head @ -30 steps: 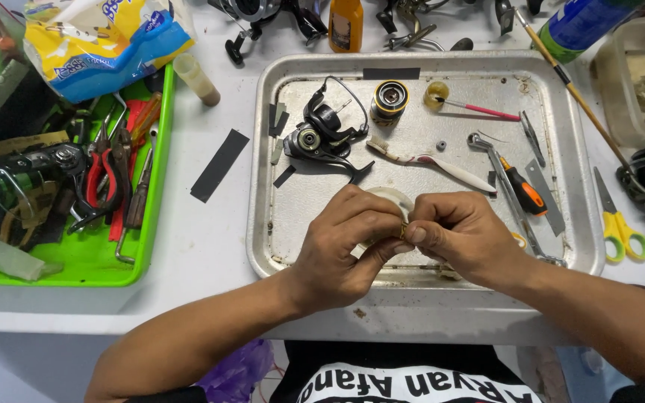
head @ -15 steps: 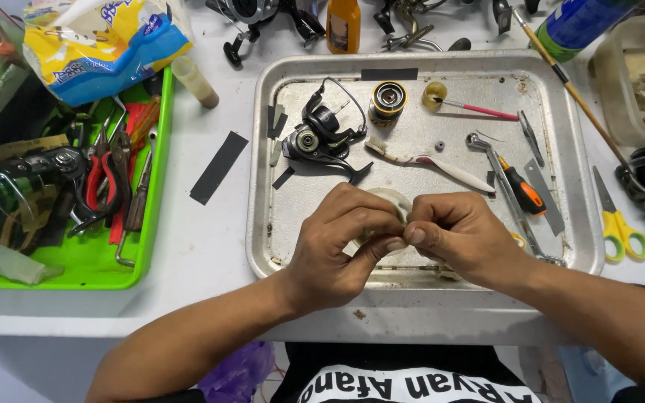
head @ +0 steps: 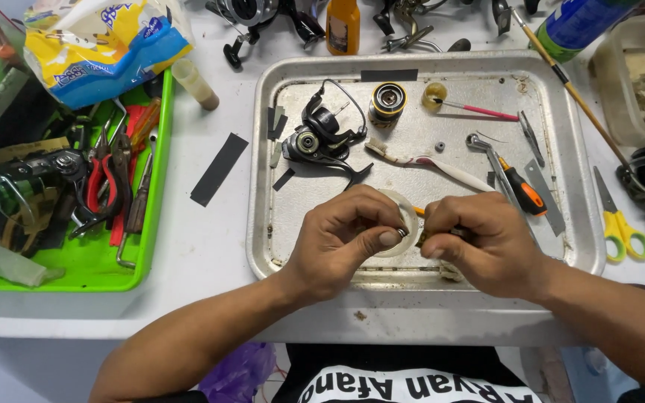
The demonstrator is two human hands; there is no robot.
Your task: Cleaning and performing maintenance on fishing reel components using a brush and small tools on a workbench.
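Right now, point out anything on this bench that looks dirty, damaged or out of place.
The metal tray is grimy, with brown residue along its near rim. A worn toothbrush lies in it beside the stripped fishing reel body. Both hands pinch small parts there.

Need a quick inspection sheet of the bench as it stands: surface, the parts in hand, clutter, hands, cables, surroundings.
Surface: white table bearing a metal tray, stained.
Job's things: small ring-shaped part pinched at the left hand's fingers; round whitish dish behind the hands; black reel body, spool and toothbrush on the tray.
Clutter: green tray of pliers; orange-handled screwdriver; yellow scissors; snack bag.
Hands: left hand and right hand together, both closed on small parts.
Cables: nothing seen.
Surroundings: more reels at the table's far edge.
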